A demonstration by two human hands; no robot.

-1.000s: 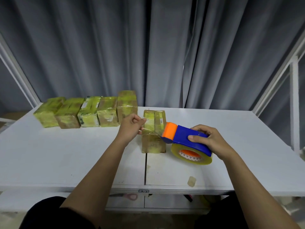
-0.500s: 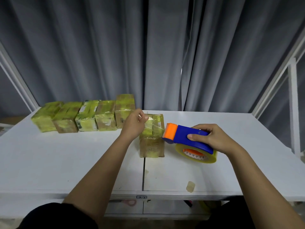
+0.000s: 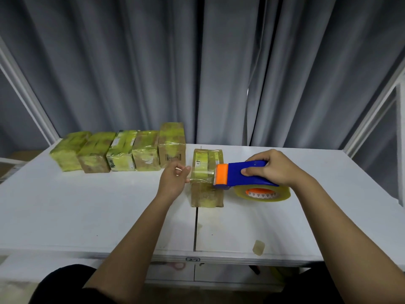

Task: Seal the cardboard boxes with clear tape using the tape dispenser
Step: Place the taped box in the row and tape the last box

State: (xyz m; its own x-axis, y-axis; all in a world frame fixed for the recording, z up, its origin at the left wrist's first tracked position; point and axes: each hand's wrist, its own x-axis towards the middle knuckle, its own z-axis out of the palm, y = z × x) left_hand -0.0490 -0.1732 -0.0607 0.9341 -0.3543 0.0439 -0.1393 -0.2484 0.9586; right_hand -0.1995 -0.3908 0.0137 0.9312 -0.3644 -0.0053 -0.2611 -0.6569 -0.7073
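Observation:
A small cardboard box [image 3: 207, 195], wrapped in yellowish clear tape, stands in the middle of the white table [image 3: 87, 211]. My right hand [image 3: 271, 167] grips the blue and orange tape dispenser [image 3: 236, 175], whose orange head sits at the box's right top edge. Its tape roll [image 3: 263, 194] hangs to the right of the box. A strip of clear tape [image 3: 201, 175] runs across the box's top from the dispenser to my left hand [image 3: 173, 179], which pinches the tape end at the box's left edge.
Several taped boxes [image 3: 122, 154] stand in a row along the table's back left. A scrap of tape [image 3: 259, 247] lies near the front edge. Grey curtains hang behind, and white frame posts [image 3: 372, 110] rise at both sides.
My left hand has lowered the tape end from above the box down to its left top edge. The dispenser has moved onto the box's right edge, laying the strip across the top.

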